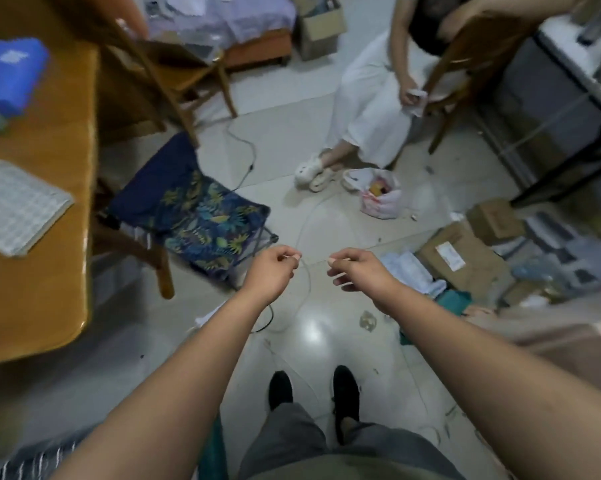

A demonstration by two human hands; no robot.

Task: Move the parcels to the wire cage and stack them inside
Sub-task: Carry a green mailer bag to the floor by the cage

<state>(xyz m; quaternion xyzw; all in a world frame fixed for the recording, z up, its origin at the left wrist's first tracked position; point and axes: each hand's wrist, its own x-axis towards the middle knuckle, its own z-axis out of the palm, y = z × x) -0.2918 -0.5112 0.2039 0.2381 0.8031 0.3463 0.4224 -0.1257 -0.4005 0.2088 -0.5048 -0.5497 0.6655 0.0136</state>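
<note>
1. At the far left a wooden table (50, 244) carries a blue bundle (12, 74) near its back edge. A pad of gridded paper (18, 206) lies nearer the viewer.
2. Just right of the table stand a wooden chair (174, 64) and, in front of it, a folding stool (195, 209) with a dark blue leaf-patterned seat.
3. In the centre, the wearer's bare arms reach forward over a pale tiled floor (313, 140).
4. The left hand (271, 271) has its fingers curled, and thumb and forefinger pinch a thin pale cord (308, 285) that trails down toward the floor.
5. The right hand (361, 271), close beside the left, is also curled with thumb and forefinger together. Blur hides whether it holds the cord.
6. Beyond the hands, a seated person (371, 98) in white clothing sits on another wooden chair, with a white plastic bag (382, 195) on the floor by their feet.
7. At the right, the parcels lie on the floor well apart from both hands. They are a large cardboard parcel (479, 271) with a white label and, behind it, a smaller cardboard parcel (496, 220).
</note>
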